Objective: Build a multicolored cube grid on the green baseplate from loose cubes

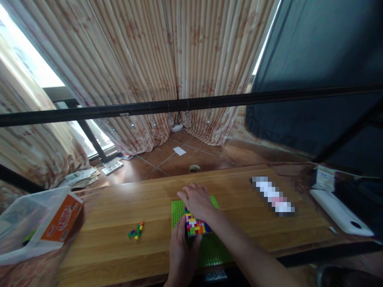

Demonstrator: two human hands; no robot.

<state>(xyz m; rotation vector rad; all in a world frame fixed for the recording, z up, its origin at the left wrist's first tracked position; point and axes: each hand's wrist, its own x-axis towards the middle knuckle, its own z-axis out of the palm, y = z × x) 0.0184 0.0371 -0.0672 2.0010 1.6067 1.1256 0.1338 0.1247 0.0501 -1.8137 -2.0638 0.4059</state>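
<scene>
A block of multicoloured toy bricks [196, 225] stands on a green studded baseplate [177, 207] near the front of the wooden table. My left hand [182, 249] is closed around its near left corner, fingers along the left side and thumb at the front. Over the far part of the block lies my right hand [196, 200], fingers spread and reaching across the top; what is beneath the palm is hidden. To the left, several loose small bricks [137, 231] in green, yellow, orange and purple lie in a little cluster.
A clear plastic bin [32, 223] with an orange label stands left of the wooden table [125, 203]. On the table's right lies a blurred-out item [272, 195]. A white device [341, 211] sits farther right. A dark rail [179, 104] crosses beyond the table, before striped curtains [134, 59].
</scene>
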